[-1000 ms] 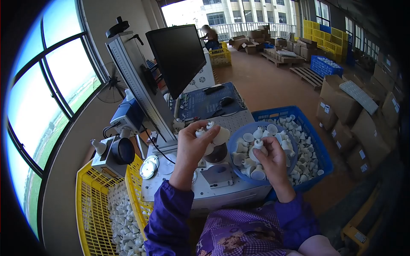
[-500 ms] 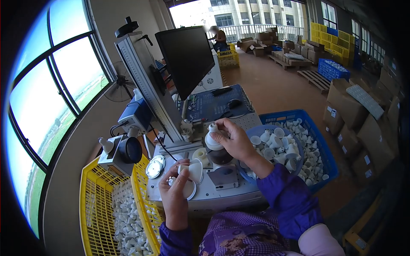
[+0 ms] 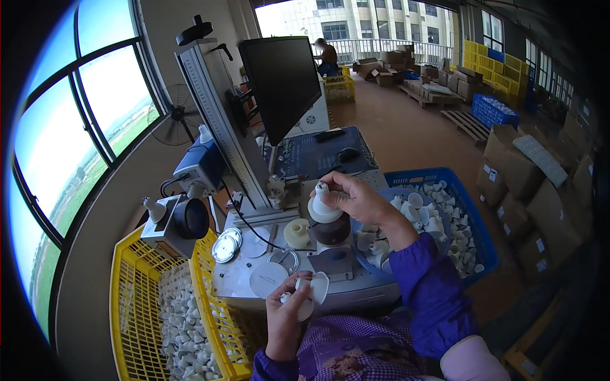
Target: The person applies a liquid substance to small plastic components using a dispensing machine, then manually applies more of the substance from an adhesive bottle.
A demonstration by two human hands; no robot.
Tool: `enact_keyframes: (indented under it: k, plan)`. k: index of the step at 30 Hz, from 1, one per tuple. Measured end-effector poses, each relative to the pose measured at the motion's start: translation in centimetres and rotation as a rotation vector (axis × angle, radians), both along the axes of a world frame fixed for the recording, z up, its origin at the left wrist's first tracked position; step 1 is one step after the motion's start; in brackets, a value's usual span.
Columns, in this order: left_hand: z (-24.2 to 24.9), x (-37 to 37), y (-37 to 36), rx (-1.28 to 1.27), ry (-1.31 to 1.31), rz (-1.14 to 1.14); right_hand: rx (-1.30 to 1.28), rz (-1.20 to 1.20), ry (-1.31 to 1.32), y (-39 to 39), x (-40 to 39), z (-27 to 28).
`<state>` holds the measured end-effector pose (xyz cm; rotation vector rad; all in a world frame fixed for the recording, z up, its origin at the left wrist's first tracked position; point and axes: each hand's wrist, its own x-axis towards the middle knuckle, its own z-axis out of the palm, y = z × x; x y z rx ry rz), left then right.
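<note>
My right hand point(image 3: 363, 202) closes its fingers and thumb round the neck of a white bulb housing point(image 3: 326, 211). The housing is upright, small end up, with its wide rim right at the top of a dark round fixture point(image 3: 332, 233). Lower and nearer my body, my left hand point(image 3: 284, 317) is closed on two more white bulb housings. One of these, a cup-shaped housing point(image 3: 319, 288), points its wide mouth to the right; the other housing point(image 3: 305, 310) sits below it, partly hidden by my fingers. A cream plastic ring point(image 3: 297, 233) lies left of the fixture.
A yellow crate point(image 3: 202, 289) of housings stands left, and a blue crate point(image 3: 488, 257) with a basin point(image 3: 358, 246) of housings right. The lens unit point(image 3: 192, 219), column and monitor point(image 3: 283, 82) rise over the bench. A person point(image 3: 328, 57) sits far back.
My left hand has moved right and closer to my body with its housings, uncovering round discs on the bench. My right hand stays at the fixture with its housing. The view has shifted slightly.
</note>
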<state>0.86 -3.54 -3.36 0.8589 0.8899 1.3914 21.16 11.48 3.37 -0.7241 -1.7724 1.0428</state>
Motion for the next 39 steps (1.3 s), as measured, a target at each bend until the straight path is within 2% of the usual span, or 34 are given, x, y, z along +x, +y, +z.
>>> enact_keyframes:
  k: [4,11,16,17,21,23,26,30,32,35,39]
  plan:
    - [-1.0,0.4,-0.4,-0.079,-0.009,-0.043,0.014,0.009,0.014,0.2,0.1,-0.3]
    - [-2.2,1.5,-1.0,-0.101,0.019,-0.095,-0.032,0.162,0.052,0.9,0.5,-0.4]
    - [-2.8,2.4,-1.7,-0.145,-0.032,-0.122,0.378,-0.348,-0.070,-3.8,1.7,-1.6]
    - [-3.4,2.4,-1.9,-0.145,-0.041,-0.125,0.370,-0.364,-0.082,-4.9,2.9,-2.0]
    - [-6.0,2.5,-2.1,-0.218,-0.098,-0.140,0.361,-0.935,-0.329,-9.0,10.1,-4.7]
    - [-6.4,2.8,-2.3,-0.275,-0.074,-0.174,0.268,-1.112,-0.308,-10.1,13.4,-6.6]
    - [-6.9,3.3,-2.4,-0.265,-0.057,-0.210,0.164,-1.238,-0.463,-11.6,16.7,-8.6]
    - [-6.8,3.6,-2.7,-0.262,-0.050,-0.221,0.279,-1.244,-0.641,-10.9,16.4,-9.0]
    - [-6.7,3.7,-2.9,-0.264,-0.070,-0.218,0.249,-1.285,-0.918,-10.4,15.1,-8.9]
    - [-7.0,3.5,-3.2,-0.235,-0.080,-0.195,0.189,-1.311,-1.031,-9.9,14.2,-9.4]
    - [-6.6,3.2,-3.6,-0.242,-0.076,-0.180,0.140,-1.284,-0.931,-9.3,14.5,-10.8]
